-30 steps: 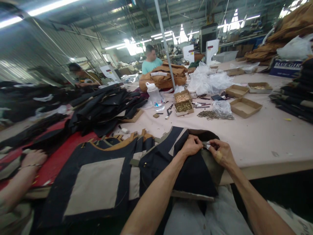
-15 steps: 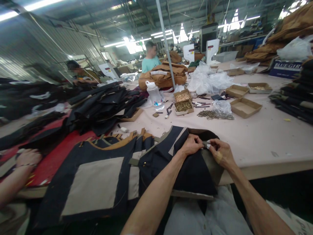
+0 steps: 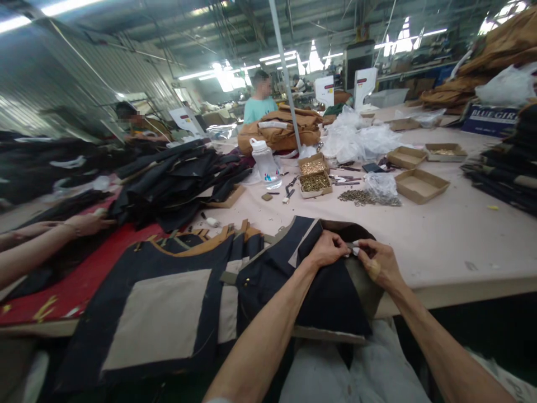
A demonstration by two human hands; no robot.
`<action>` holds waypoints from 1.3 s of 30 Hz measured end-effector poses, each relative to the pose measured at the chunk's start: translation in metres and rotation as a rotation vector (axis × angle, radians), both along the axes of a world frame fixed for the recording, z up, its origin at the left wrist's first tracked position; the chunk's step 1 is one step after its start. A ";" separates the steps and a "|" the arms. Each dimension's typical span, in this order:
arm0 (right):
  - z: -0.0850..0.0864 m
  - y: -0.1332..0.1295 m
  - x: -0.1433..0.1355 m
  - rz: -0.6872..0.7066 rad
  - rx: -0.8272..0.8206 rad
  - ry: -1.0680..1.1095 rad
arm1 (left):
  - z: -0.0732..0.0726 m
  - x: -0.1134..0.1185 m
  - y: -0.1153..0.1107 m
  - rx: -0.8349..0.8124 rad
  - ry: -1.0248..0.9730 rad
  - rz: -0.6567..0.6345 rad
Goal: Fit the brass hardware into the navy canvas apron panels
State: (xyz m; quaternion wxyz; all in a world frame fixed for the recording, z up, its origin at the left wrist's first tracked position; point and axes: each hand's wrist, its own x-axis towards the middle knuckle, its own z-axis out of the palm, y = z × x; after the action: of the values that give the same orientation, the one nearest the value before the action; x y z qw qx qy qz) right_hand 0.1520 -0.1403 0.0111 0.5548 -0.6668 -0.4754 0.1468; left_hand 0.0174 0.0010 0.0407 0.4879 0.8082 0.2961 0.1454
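Note:
A dark navy garment with an olive lining (image 3: 323, 296) lies over the table edge and my lap. My left hand (image 3: 329, 248) pinches a small olive strap at the garment's upper edge. Facing it, my right hand (image 3: 380, 263) is closed with fingertips at the strap's other end, where a small whitish piece shows; its exact form is too small to tell. The two hands are a short gap apart. To the left lies another navy garment with a beige patch (image 3: 159, 319).
Small boxes of metal pieces (image 3: 315, 183), a water bottle (image 3: 265, 163) and loose rings (image 3: 356, 196) stand beyond the garment. Dark fabric piles (image 3: 180, 173) lie left. A co-worker's hands (image 3: 88, 224) reach in at the left edge. An empty carton tray (image 3: 422, 186) is at right.
The co-worker's arms at the left have moved up and forward to the dark fabric. My hands have hardly moved and keep their pinch at the strap.

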 end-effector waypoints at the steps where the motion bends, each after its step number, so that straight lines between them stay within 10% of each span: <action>1: 0.001 0.000 0.000 -0.017 0.000 0.011 | 0.000 -0.001 0.000 -0.016 -0.001 -0.009; 39: -0.006 -0.002 -0.009 -0.103 0.079 -0.327 | -0.018 0.004 0.004 -0.168 -0.088 0.011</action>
State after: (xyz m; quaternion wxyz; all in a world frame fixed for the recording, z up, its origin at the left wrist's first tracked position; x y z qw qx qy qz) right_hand 0.1432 -0.1421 0.0053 0.5027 -0.6829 -0.5299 -0.0110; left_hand 0.0216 0.0052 0.0230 0.5656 0.7557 0.2898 0.1581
